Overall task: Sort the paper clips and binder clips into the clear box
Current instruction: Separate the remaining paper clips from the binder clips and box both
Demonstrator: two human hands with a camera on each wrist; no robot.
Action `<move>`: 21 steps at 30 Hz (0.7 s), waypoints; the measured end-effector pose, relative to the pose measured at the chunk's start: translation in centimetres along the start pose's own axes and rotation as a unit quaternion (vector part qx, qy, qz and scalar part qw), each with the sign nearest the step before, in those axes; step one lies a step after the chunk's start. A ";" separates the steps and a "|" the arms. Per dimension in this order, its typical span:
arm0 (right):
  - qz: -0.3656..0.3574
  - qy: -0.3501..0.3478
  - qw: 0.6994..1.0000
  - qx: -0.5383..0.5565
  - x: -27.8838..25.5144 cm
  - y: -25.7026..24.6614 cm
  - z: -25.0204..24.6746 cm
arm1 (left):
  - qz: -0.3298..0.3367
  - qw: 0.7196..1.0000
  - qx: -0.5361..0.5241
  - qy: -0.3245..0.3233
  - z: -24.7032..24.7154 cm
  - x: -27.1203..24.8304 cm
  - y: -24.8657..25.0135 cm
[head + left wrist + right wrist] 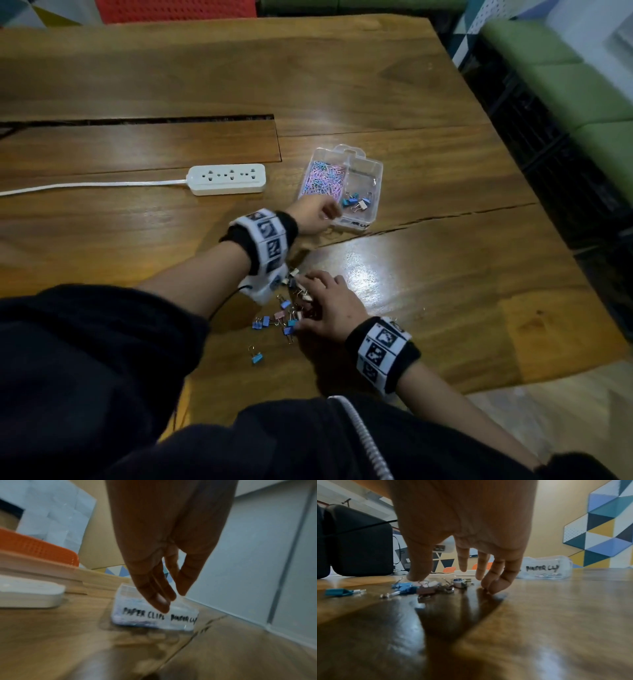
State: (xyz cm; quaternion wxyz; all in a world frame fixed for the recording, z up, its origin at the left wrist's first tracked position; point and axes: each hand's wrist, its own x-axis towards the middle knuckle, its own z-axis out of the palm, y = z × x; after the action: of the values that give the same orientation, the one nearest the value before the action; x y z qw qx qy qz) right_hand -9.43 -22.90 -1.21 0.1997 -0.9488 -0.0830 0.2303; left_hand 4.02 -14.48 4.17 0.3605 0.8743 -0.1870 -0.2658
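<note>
Two hands in play. The right hand sits spread over a loose pile of binder clips near the front of the wooden worktop, fingers relaxed and splayed, ring and little fingertips touching the wood, thumb down right at the clips. It isn't pinching anything that I can see. One stray blue binder clip lies a bit apart from the pile, closer to the person.

The left hand is farther out, at the near-left corner of the clear box. In the left wrist view its fingers hang straight and close together above the box front, nothing in them, though that shot is blurry.

Room-wise, the box sits right of center, with a crack in the wood running just beside its near edge. A white power strip lies left of the box, its cord trailing off to the left edge. Plenty of bare wood to the right of the right hand before the worktop's edge.

The box has two compartments, hand-labelled on the front wall for paper clips and binder clips. The left one is full of pastel paper clips; the right one holds only a few binder clips at its near end.
</note>
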 end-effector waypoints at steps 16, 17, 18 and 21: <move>0.067 0.025 0.993 0.091 1.4 0.5 -1.1 | 0.057 0.930 0.350 -0.094 4.7 -8.4 -6.9; 0.074 0.026 0.992 0.094 1.4 0.6 -1.2 | 0.049 0.935 0.338 -0.095 4.7 -8.5 -6.8; 0.081 0.028 0.992 0.095 1.5 0.7 -1.4 | 0.038 0.940 0.325 -0.096 4.7 -8.5 -6.7; 0.094 0.027 0.990 0.099 1.5 1.1 -1.7 | -0.006 0.948 0.294 -0.118 4.9 -8.4 -6.3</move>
State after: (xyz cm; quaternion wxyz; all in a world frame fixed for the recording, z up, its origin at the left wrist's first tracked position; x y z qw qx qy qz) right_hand -7.20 -24.12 -0.94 0.2722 -0.9338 0.0348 0.2295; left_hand -4.66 -8.46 -0.62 0.0612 0.9050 -0.2931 -0.3021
